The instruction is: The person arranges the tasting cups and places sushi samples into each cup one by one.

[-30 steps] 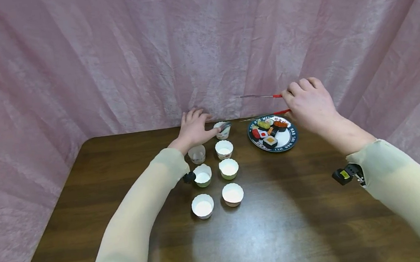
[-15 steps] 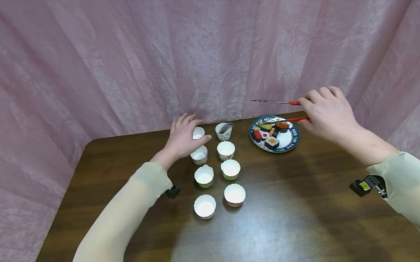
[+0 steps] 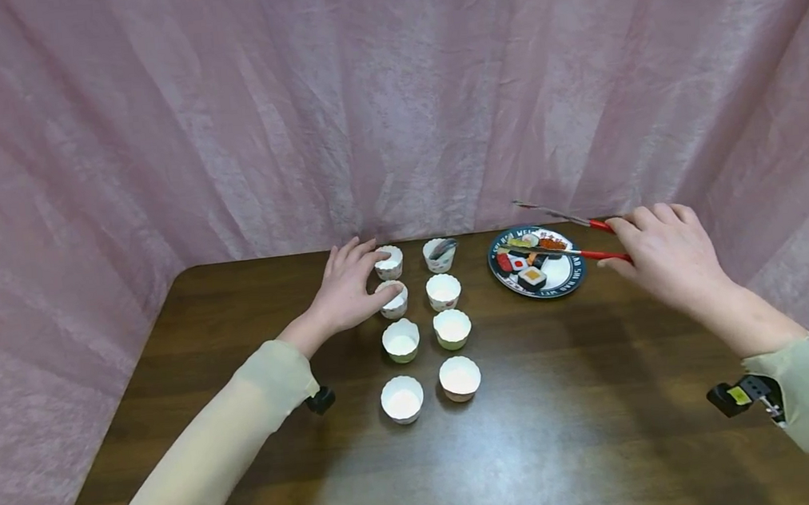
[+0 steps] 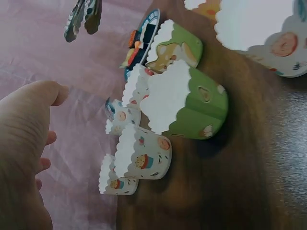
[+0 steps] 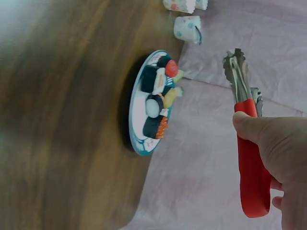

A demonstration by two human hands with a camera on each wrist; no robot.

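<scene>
Over the back left cups, my left hand [image 3: 346,294] spreads its fingers and holds nothing. The left wrist view shows that hand [image 4: 24,139] apart from the patterned paper cups [image 4: 148,155]. In my right hand [image 3: 672,257] is a pair of red-handled tongs [image 5: 252,177], its two arms spread apart with nothing between the tips. The tongs reach over a round plate [image 3: 558,273] with a dark blue lettered rim. Several toy-like sushi pieces [image 3: 532,277] lie on it. A dark, silvery piece [image 3: 443,248] leans in the back right cup [image 3: 440,263].
White scalloped cups stand in two columns, the nearest being a left cup [image 3: 402,401] and a right cup [image 3: 459,376]. The dark wooden table [image 3: 572,430] ends at a pink curtain [image 3: 392,109]. Small black cameras [image 3: 738,397] sit at both wrists.
My left hand has moved left and toward me, away from the back right cup with the dark piece. The right hand with the tongs has shifted right and lower. The view has moved slightly.
</scene>
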